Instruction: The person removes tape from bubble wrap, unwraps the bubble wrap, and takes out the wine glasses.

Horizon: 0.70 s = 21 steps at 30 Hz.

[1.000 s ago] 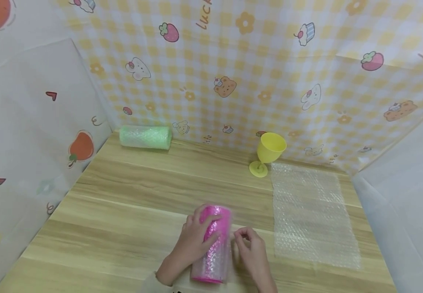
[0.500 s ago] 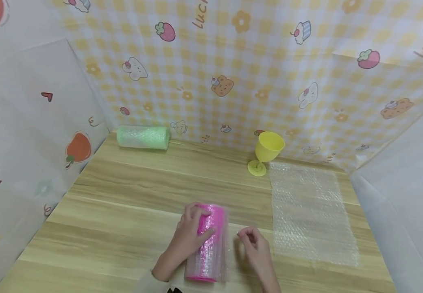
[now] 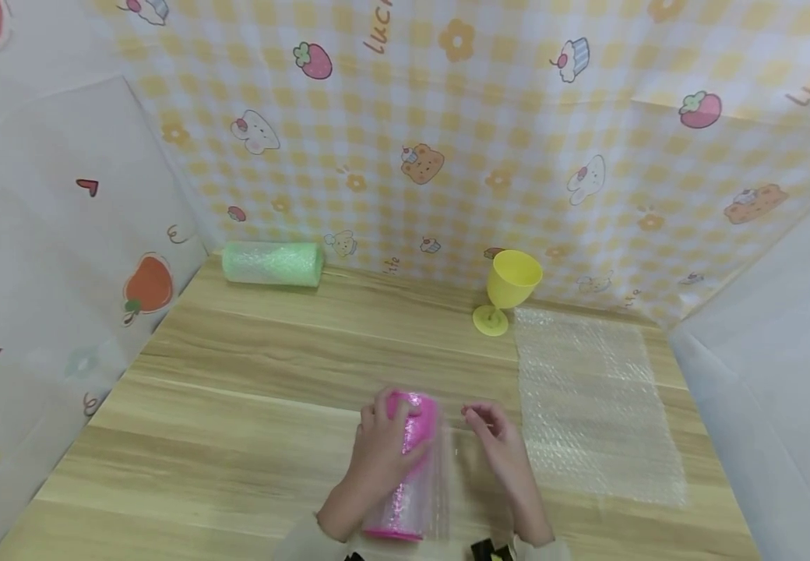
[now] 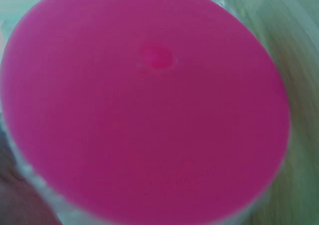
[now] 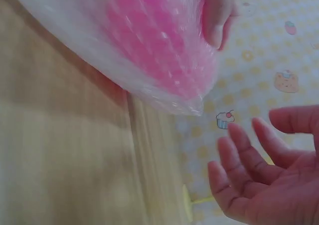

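Note:
A pink goblet lies wrapped in clear bubble wrap near the front of the table, its round pink base filling the left wrist view. Across the top of this roll my left hand grips it, fingers and thumb bent over its sides. A loose flap of the wrap shows along the right side. Just right of the roll, apart from it, my right hand is raised. Seen in the right wrist view, its fingers are relaxed and spread, holding nothing. The goblet's stem is hard to make out through the wrap.
A yellow goblet stands at the back. Right of it a flat bubble wrap sheet lies on the wooden table. At the back left lies a green bubble-wrapped roll. Patterned cloth hangs behind the table.
My right hand has moved up and slightly away from the roll. Under my left hand the wrapped goblet shifted a little left, then back right, and the wrap's loose flap now shows wider.

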### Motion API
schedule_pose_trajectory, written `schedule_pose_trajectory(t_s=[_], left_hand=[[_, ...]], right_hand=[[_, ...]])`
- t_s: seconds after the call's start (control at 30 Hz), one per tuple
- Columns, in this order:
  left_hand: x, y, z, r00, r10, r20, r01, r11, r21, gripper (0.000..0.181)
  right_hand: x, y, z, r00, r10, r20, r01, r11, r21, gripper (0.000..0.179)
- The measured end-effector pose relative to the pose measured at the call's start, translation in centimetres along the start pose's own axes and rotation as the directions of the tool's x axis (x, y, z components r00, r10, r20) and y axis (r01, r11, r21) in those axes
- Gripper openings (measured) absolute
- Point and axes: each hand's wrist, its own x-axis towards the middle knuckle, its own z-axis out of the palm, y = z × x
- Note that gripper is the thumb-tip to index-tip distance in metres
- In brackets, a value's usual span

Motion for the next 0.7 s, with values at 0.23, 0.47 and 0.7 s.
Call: schedule_pose_trajectory(t_s=[0.23,0.47,0.7], left_hand=[[0.1,0.8,1.0,0.999,0.038,-0.012,-0.036,0.99,0.134,0.042],[0.1,0.8,1.1,0.999,0.042,-0.024,-0.038,0.988,0.147,0.042],[0.1,0.7,1.0,0.997,0.065,-0.037,-0.059,0.987,0.151,0.044]], right_hand=[[3.1,0.8,0.8,0.975,-0.192,0.109,0.211,0.954,-0.214,0.02],[4.1,1.2,1.3,0.978,-0.183,0.104,0.207,0.93,-0.303,0.009],[4.5,0.9,1.5,0.969,-0.224,0.102,0.246,0.875,-0.417,0.005]])
